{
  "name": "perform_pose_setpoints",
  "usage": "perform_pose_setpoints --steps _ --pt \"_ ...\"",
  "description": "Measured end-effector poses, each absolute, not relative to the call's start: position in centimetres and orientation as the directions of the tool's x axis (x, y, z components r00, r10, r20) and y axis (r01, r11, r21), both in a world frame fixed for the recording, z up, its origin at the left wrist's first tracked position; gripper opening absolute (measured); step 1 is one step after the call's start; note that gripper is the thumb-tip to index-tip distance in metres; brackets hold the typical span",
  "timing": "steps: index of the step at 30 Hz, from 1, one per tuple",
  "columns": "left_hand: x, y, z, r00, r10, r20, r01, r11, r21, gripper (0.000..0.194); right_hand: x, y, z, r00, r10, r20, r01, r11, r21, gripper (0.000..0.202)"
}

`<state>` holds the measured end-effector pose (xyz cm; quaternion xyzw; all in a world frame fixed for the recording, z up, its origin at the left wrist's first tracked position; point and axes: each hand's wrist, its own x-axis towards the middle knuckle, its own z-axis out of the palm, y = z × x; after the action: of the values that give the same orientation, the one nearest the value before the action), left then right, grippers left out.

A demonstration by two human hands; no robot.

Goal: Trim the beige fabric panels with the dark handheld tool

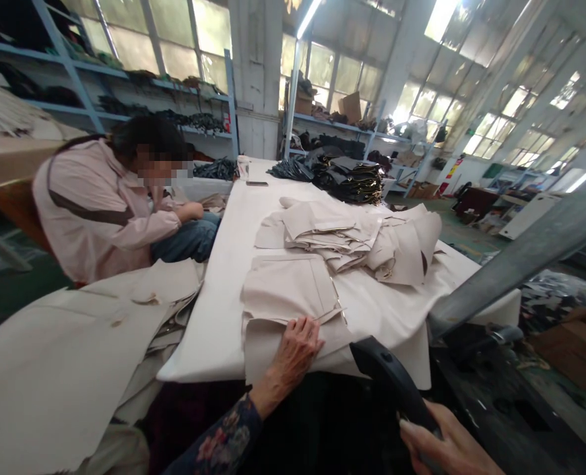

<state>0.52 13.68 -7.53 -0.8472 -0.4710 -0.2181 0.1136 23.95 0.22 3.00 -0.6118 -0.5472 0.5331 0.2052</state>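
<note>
My left hand (297, 346) lies on a beige fabric piece (286, 284) near the front edge of the white table (214, 297), its fingers close together on the cloth. A zipper with metal teeth runs down the right side of this piece. At the lower right, my right hand (444, 439) is wrapped round the handle of a black handheld tool (387, 363). The tool's broad tip is just right of the fabric's lower corner, by the table edge. A pile of beige fabric pieces (342, 234) lies farther back.
Beige panels (90, 323) are heaped at the left. A seated person in a pink jacket (95, 211) is beyond them. Black zippered pieces (347, 175) are stacked at the table's back. A grey metal post (530, 254) slants across the right, near a cardboard box (575, 346).
</note>
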Motion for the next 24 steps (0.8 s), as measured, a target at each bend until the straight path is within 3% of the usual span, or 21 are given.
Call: perform_pose_setpoints --steps 9,17,24 --pt "0.9 13.0 -8.1 0.385 0.769 0.511 0.874 -0.482 0.066 0.035 19.6 6.1 3.9 -0.21 0.889 -0.408 0.407 -0.3 -0.863 0.039" --pt "1.0 13.1 -8.9 0.357 0.757 0.548 0.885 -0.461 0.06 0.036 19.8 10.0 2.2 -0.042 0.884 -0.466 0.362 -0.421 -0.832 0.039" --pt "0.9 13.1 -8.7 0.363 0.764 0.534 0.884 -0.464 0.063 0.037 22.4 10.4 5.5 0.05 0.91 -0.412 0.29 -0.408 -0.866 0.04"
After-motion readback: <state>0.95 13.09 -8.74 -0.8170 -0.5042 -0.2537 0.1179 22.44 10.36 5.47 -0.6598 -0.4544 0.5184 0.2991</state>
